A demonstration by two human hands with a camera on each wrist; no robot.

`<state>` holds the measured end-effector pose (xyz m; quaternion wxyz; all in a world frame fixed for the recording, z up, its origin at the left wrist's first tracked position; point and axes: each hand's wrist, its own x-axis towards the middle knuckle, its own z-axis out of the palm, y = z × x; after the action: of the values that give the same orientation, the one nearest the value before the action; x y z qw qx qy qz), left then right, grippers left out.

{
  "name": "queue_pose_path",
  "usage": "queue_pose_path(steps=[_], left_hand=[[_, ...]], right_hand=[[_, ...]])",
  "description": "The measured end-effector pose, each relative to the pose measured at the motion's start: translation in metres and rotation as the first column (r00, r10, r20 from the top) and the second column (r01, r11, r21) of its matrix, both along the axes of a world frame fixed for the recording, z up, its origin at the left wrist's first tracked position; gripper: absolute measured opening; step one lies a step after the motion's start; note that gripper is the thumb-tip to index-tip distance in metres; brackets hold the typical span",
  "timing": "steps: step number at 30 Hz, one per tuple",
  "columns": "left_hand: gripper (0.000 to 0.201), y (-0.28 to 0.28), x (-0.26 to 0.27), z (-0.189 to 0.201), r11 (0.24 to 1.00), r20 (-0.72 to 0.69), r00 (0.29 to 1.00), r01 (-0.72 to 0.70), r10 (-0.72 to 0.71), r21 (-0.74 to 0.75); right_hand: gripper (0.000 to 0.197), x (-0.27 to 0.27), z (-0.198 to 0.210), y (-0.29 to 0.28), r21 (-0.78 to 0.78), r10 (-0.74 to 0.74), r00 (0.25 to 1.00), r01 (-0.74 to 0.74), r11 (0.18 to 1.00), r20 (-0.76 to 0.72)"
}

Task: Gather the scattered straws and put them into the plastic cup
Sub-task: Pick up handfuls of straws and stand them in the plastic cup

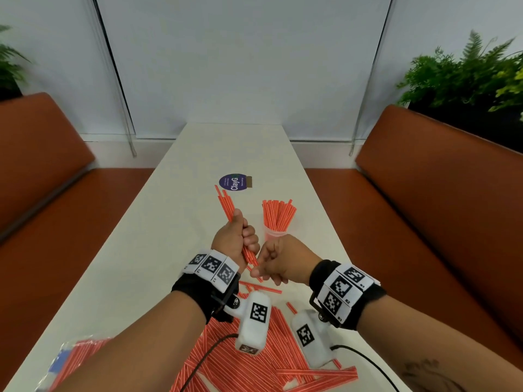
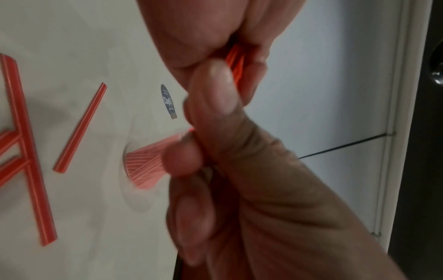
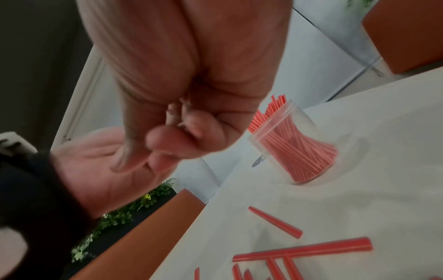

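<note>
My left hand (image 1: 236,236) grips a bundle of red straws (image 1: 226,205) upright over the white table (image 1: 158,227); the straws show between the fingers (image 2: 236,60) in the left wrist view. My right hand (image 1: 278,260) is curled at the bundle's lower end, its fingertips (image 1: 254,271) pinching there. In the right wrist view, the right hand (image 3: 182,121) looks like a closed fist with no straw visible. The clear plastic cup (image 1: 271,234) (image 2: 143,166) (image 3: 294,147) stands just beyond the right hand, packed with straws. A heap of loose straws (image 1: 254,363) lies under my wrists.
A purple round sticker (image 1: 233,181) lies on the table beyond the cup. A plastic bag with more straws (image 1: 70,355) sits at the near left edge. Orange benches (image 1: 424,193) flank the table, with plants (image 1: 467,75) behind. Camera cables (image 1: 365,360) trail over the heap.
</note>
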<state>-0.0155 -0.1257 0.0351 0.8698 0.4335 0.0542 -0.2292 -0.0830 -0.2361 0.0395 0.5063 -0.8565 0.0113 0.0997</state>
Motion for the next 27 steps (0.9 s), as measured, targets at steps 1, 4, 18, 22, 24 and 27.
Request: queue_pose_path(steps=[1, 4, 18, 22, 24, 27], left_hand=[[0.04, 0.0, 0.0, 0.0, 1.0, 0.002, 1.0, 0.006, -0.006, 0.01], [0.04, 0.004, -0.001, 0.0, 1.0, -0.007, 1.0, -0.001, 0.001, 0.013], [0.037, 0.026, -0.019, -0.007, 0.782, 0.126, 0.887, 0.315, -0.444, 0.538], [0.038, 0.029, -0.02, -0.006, 0.807, 0.126, 0.899, 0.306, -0.42, 0.504], [0.039, 0.031, -0.019, -0.005, 0.821, 0.127, 0.904, 0.303, -0.409, 0.483], [0.04, 0.034, -0.017, -0.004, 0.827, 0.134, 0.902, 0.305, -0.41, 0.472]], right_hand=[[0.03, 0.001, 0.0, 0.001, -0.061, 0.007, 1.0, -0.005, 0.998, 0.029], [0.048, 0.002, 0.002, 0.001, -0.291, 0.049, 0.988, -0.003, 0.957, 0.149], [0.071, 0.035, 0.047, 0.002, -0.079, -0.055, 0.939, 0.087, 0.993, 0.339], [0.053, 0.042, 0.05, 0.009, -0.219, -0.012, 0.953, 0.082, 0.972, 0.302], [0.053, 0.043, 0.047, 0.008, -0.235, 0.012, 0.966, 0.051, 0.971, 0.259], [0.06, 0.041, 0.041, 0.007, -0.181, 0.047, 0.982, -0.013, 0.983, 0.185]])
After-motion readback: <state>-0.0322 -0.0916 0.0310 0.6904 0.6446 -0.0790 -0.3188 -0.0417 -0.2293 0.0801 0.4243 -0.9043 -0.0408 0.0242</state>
